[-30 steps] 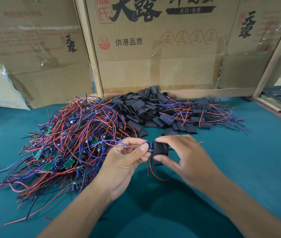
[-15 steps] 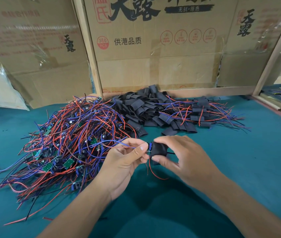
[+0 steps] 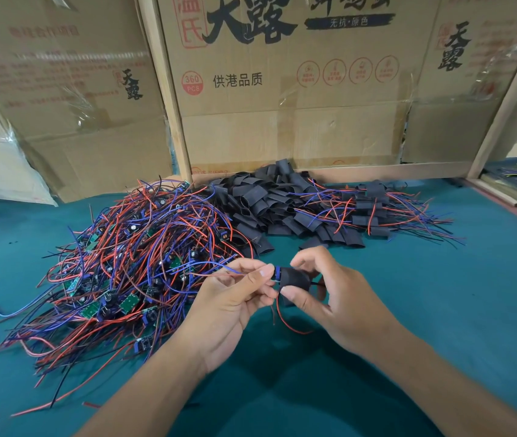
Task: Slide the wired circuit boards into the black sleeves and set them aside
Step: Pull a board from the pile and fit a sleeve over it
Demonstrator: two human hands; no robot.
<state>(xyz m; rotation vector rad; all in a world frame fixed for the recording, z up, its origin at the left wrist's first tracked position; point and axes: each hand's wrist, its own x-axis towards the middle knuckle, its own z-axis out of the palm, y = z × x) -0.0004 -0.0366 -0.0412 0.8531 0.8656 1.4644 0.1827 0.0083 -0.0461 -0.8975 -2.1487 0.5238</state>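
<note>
A black sleeve (image 3: 295, 279) is sitting at frame centre, pinched by the right hand (image 3: 342, 305). The left hand (image 3: 235, 302), at nine o'clock beside it, is pinching the board's wires (image 3: 219, 271). A wire heap (image 3: 124, 272) is lying farther toward nine o'clock.

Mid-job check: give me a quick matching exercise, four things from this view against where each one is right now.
Things:
1. black sleeve
2. pile of bare wired boards
3. heap of empty sleeves
4. sleeved boards

Places:
A. far right on the green table
B. left of the hands
C. pinched in the right hand
D. middle, against the cardboard box

Pairs: 1-C, 2-B, 3-D, 4-A
</note>
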